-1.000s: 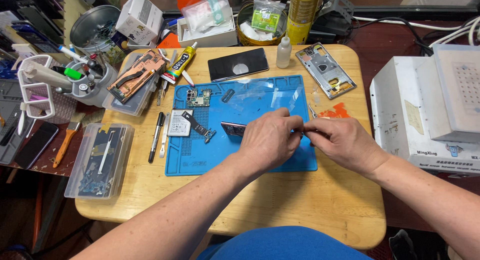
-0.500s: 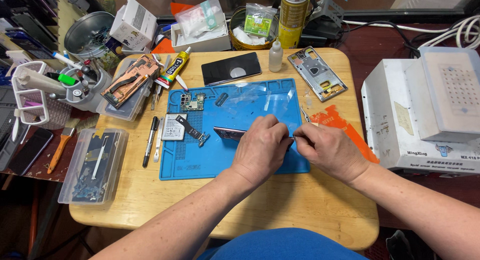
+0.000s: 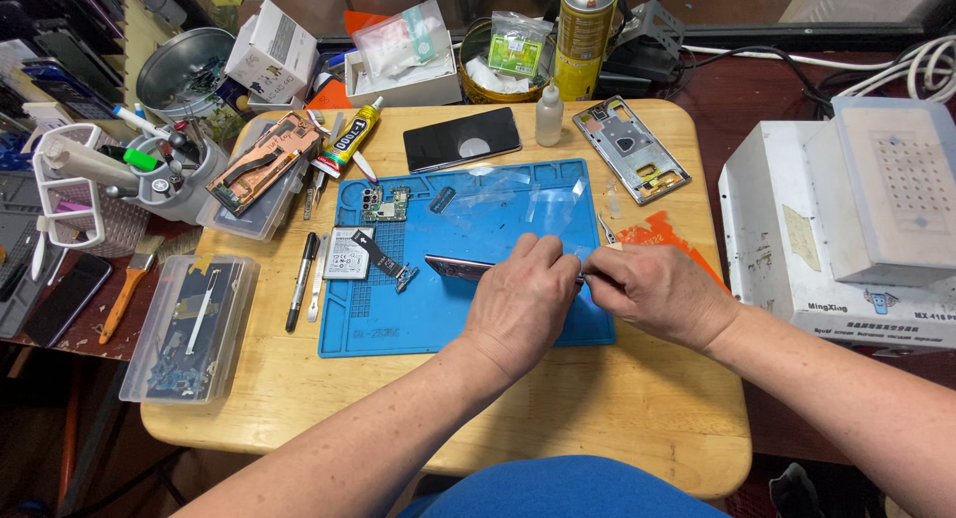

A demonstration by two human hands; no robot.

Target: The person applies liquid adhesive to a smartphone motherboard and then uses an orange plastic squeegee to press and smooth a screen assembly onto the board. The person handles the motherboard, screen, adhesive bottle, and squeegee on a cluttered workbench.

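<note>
My left hand (image 3: 522, 301) grips a thin dark phone panel (image 3: 453, 268) held on edge over the blue work mat (image 3: 398, 324). My right hand (image 3: 659, 293) meets it at the panel's right end, fingers pinched around a thin tool or film there; what it pinches is mostly hidden. On the mat's left part lie a small circuit board (image 3: 383, 204), a white battery-like part (image 3: 347, 253) and a black flex strip (image 3: 379, 255). Clear film pieces (image 3: 538, 194) lie at the mat's top right.
A black phone (image 3: 461, 138), a small dropper bottle (image 3: 549, 116), a metal phone frame (image 3: 630, 162), a glue tube (image 3: 349, 139) and a spray can (image 3: 583, 30) sit behind the mat. Clear parts trays (image 3: 189, 329) lie left, a white machine (image 3: 846, 219) right.
Both hands stay together on the panel with only slight shifts. The view has drifted a little, so the table appears shifted.
</note>
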